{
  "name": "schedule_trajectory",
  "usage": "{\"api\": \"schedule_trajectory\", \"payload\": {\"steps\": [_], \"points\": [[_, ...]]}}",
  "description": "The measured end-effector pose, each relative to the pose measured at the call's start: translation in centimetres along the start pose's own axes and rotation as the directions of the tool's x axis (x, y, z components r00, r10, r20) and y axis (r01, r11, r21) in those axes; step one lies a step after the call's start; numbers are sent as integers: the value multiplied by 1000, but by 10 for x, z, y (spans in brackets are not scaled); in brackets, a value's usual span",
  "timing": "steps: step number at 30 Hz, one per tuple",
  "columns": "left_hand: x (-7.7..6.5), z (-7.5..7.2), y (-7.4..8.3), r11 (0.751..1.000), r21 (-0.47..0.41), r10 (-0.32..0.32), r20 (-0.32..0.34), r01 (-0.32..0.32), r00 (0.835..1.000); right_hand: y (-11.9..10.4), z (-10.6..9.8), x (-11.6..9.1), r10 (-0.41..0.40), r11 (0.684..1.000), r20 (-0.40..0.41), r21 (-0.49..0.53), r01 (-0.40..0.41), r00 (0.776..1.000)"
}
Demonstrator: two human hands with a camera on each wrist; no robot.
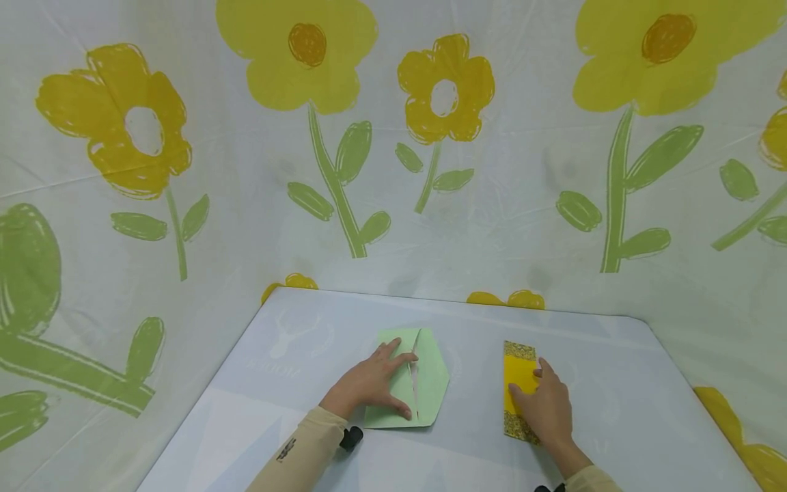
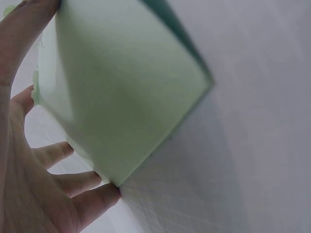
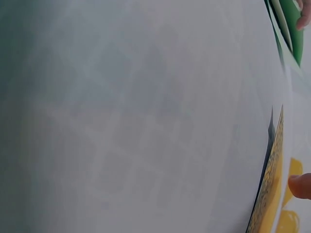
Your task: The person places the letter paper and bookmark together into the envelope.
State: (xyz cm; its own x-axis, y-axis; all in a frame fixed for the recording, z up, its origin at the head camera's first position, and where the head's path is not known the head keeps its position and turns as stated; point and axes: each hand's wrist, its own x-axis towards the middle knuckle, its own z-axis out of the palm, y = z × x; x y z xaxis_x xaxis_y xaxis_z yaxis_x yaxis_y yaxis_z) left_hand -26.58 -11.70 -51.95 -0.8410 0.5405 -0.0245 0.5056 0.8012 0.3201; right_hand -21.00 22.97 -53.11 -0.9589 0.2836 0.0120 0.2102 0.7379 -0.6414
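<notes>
My left hand rests spread over a pale green paper envelope, which lies on the table with a long slit between its left part and its pointed right flap. In the left wrist view, the fingertips lie along one edge of the green paper and its near corner stands off the table. My right hand grips a yellow card with dark patterned gold bands at both ends. The thumb lies over the card's face, the other fingers at its right edge. The right wrist view catches the card edge-on, tilted, beside a dark shadow.
A pale table with faint printed figures carries both papers, set apart side by side. Behind and around it hangs a white cloth printed with yellow flowers. Dark round wrist devices show near both cuffs, the left one close by the envelope.
</notes>
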Motion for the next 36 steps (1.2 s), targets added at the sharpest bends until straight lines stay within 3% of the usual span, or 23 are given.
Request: {"api": "schedule_trajectory", "payload": {"steps": [9, 27, 36], "points": [[-1, -3, 2, 1000, -17, 1, 1, -1, 1000, 1, -1, -1, 34, 998, -7, -50, -35, 999], [-2, -3, 2, 1000, -21, 1, -2, -1, 1000, 4, 3, 1, 27, 992, 11, -124, -26, 1000], [-1, -2, 0, 1000, -12, 0, -1, 0, 1000, 2, 3, 2, 26, 993, 34, -114, -22, 999]]}}
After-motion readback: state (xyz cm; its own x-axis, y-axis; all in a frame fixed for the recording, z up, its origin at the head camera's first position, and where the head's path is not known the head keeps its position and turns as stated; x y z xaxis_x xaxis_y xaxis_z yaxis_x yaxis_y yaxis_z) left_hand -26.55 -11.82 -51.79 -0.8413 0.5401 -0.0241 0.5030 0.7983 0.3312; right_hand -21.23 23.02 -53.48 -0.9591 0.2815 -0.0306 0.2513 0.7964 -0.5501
